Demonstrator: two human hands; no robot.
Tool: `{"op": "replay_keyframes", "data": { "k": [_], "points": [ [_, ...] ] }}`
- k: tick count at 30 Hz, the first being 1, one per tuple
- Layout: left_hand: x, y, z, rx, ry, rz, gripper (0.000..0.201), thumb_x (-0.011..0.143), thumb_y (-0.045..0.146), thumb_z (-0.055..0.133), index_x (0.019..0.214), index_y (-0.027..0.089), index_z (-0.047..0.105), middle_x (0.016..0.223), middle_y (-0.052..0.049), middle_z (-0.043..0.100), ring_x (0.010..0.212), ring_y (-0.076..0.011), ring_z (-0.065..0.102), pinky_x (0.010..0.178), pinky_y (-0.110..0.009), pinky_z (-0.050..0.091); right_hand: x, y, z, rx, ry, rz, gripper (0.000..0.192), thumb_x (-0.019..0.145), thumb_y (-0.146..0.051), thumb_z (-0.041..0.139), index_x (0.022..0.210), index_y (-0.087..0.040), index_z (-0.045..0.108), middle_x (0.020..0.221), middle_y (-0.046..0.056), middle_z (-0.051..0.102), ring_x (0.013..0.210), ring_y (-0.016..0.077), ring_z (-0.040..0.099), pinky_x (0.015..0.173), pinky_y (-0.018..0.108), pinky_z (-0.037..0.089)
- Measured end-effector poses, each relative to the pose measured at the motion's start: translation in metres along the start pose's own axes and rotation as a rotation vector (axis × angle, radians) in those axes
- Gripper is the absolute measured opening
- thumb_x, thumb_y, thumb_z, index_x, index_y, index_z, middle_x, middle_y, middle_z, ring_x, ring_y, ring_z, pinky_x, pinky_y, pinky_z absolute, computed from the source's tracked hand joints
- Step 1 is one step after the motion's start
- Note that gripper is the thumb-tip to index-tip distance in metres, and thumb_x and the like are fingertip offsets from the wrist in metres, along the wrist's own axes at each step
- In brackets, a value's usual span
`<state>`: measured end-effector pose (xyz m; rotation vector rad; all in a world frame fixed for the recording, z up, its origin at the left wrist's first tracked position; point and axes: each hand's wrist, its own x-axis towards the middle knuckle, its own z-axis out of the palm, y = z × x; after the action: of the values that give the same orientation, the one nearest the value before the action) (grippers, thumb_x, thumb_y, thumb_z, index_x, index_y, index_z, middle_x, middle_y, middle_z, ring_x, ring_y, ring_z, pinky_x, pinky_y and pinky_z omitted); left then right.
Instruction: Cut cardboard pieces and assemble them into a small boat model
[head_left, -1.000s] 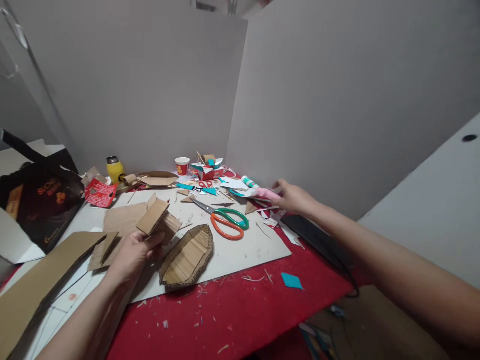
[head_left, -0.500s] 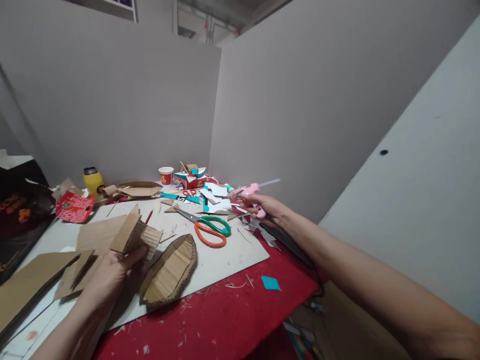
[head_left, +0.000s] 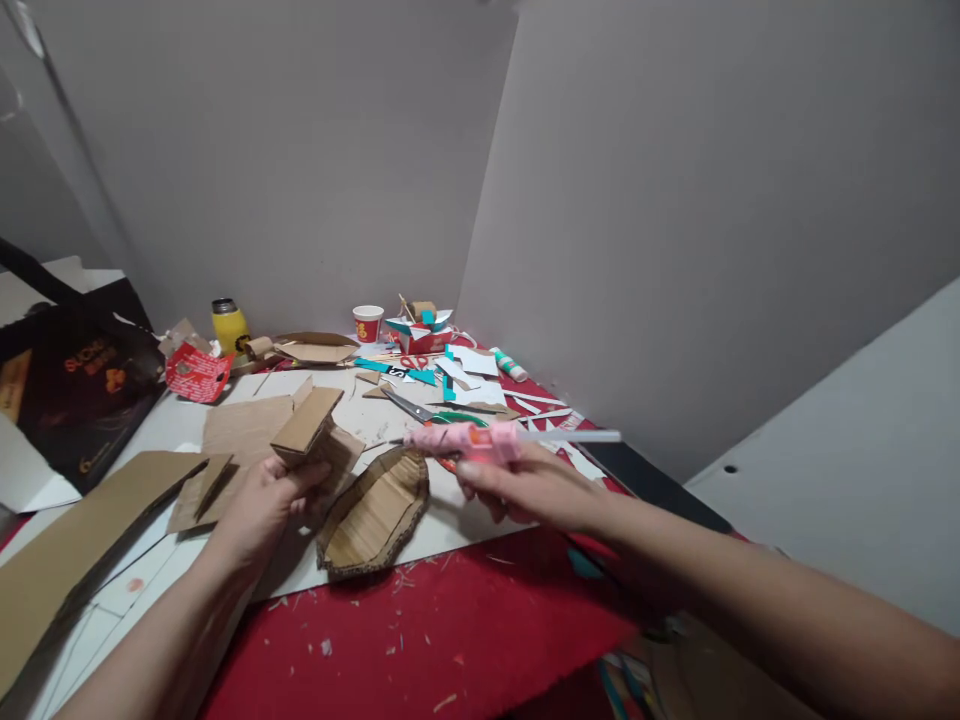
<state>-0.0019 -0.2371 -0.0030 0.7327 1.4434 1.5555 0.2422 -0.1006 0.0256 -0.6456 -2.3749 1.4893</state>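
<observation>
My left hand (head_left: 274,492) is closed around a small folded cardboard piece (head_left: 309,425), held above the white board (head_left: 457,535). In my right hand (head_left: 517,485) is a pink hot glue gun (head_left: 457,440), its nozzle pointing left and a clear glue stick jutting out of its back end. The nozzle is over the far end of a boat-shaped cardboard tray (head_left: 375,510), which lies between my hands. Partly hidden behind the glue gun are scissors (head_left: 409,403) with green and orange handles.
Cardboard sheets (head_left: 90,530) lie at the left by a black bag (head_left: 82,380). Along the back stand a yellow bottle (head_left: 229,327), a paper cup (head_left: 368,324) and a small model boat (head_left: 421,333). Paper scraps (head_left: 472,375) and a glue stick tube (head_left: 510,365) lie to the right.
My right hand has brought the glue gun leftward from the table's right side, nearer the cardboard piece. The left hand still holds that piece. The view has shifted.
</observation>
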Motion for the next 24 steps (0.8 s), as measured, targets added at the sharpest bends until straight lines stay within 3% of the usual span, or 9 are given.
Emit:
{"op": "replay_keyframes", "data": {
  "k": [1, 3, 5, 7, 13, 18, 24],
  "points": [
    [-0.001, 0.001, 0.002, -0.006, 0.008, -0.012, 0.028, 0.058, 0.032, 0.08, 0.068, 0.015, 0.061, 0.051, 0.003, 0.056, 0.042, -0.0068, 0.041, 0.042, -0.019, 0.031, 0.002, 0.0, 0.006, -0.011, -0.074, -0.082, 0.036, 0.091, -0.049, 0.053, 0.119, -0.03, 0.066, 0.102, 0.004, 0.071, 0.088, 0.0205, 0.068, 0.076, 0.035, 0.059],
    [-0.003, 0.002, 0.006, 0.005, 0.036, -0.044, 0.028, 0.059, 0.033, 0.078, 0.064, 0.016, 0.057, 0.048, 0.001, 0.059, 0.038, -0.0059, 0.037, 0.039, -0.019, 0.025, 0.008, 0.003, 0.016, 0.029, -0.191, -0.219, 0.041, 0.095, -0.043, 0.049, 0.133, -0.032, 0.056, 0.131, 0.002, 0.061, 0.122, 0.022, 0.056, 0.105, 0.04, 0.046],
    [-0.004, 0.002, 0.008, 0.043, 0.049, -0.07, 0.026, 0.064, 0.035, 0.074, 0.064, 0.016, 0.057, 0.051, -0.003, 0.064, 0.036, -0.0055, 0.036, 0.04, -0.019, 0.023, 0.014, 0.006, 0.022, 0.075, -0.27, -0.262, 0.043, 0.097, -0.04, 0.046, 0.14, -0.032, 0.049, 0.144, 0.001, 0.05, 0.135, 0.0203, 0.043, 0.115, 0.041, 0.034],
    [-0.004, 0.0, 0.008, 0.07, 0.038, -0.071, 0.026, 0.068, 0.038, 0.071, 0.066, 0.015, 0.057, 0.051, -0.004, 0.065, 0.036, -0.0057, 0.035, 0.042, -0.02, 0.025, 0.017, 0.008, 0.026, 0.072, -0.292, -0.252, 0.043, 0.098, -0.04, 0.045, 0.14, -0.03, 0.048, 0.147, 0.001, 0.047, 0.136, 0.0196, 0.042, 0.115, 0.041, 0.032],
    [0.0, -0.011, 0.004, 0.118, 0.02, -0.08, 0.025, 0.075, 0.041, 0.065, 0.068, 0.017, 0.062, 0.032, 0.003, 0.045, 0.035, -0.0095, 0.033, 0.041, -0.022, 0.022, 0.019, 0.01, 0.029, -0.096, -0.307, -0.27, 0.044, 0.099, -0.038, 0.042, 0.141, -0.025, 0.048, 0.142, 0.006, 0.053, 0.132, 0.0185, 0.048, 0.114, 0.038, 0.035],
    [0.0, -0.016, 0.007, 0.088, 0.01, -0.078, 0.024, 0.073, 0.041, 0.068, 0.07, 0.017, 0.065, 0.039, 0.001, 0.051, 0.037, -0.0108, 0.036, 0.041, -0.023, 0.025, 0.02, 0.011, 0.032, -0.16, -0.283, -0.289, 0.042, 0.099, -0.036, 0.044, 0.14, -0.025, 0.05, 0.141, 0.004, 0.054, 0.131, 0.0175, 0.049, 0.112, 0.034, 0.037],
    [-0.001, -0.019, 0.009, 0.061, -0.022, -0.079, 0.031, 0.07, 0.041, 0.07, 0.052, 0.019, 0.058, 0.04, 0.0, 0.05, 0.041, -0.0121, 0.04, 0.046, -0.025, 0.032, 0.022, 0.011, 0.034, -0.226, -0.273, -0.29, 0.04, 0.098, -0.032, 0.046, 0.137, -0.025, 0.053, 0.139, 0.005, 0.056, 0.129, 0.0174, 0.051, 0.111, 0.034, 0.039]
  ]
}}
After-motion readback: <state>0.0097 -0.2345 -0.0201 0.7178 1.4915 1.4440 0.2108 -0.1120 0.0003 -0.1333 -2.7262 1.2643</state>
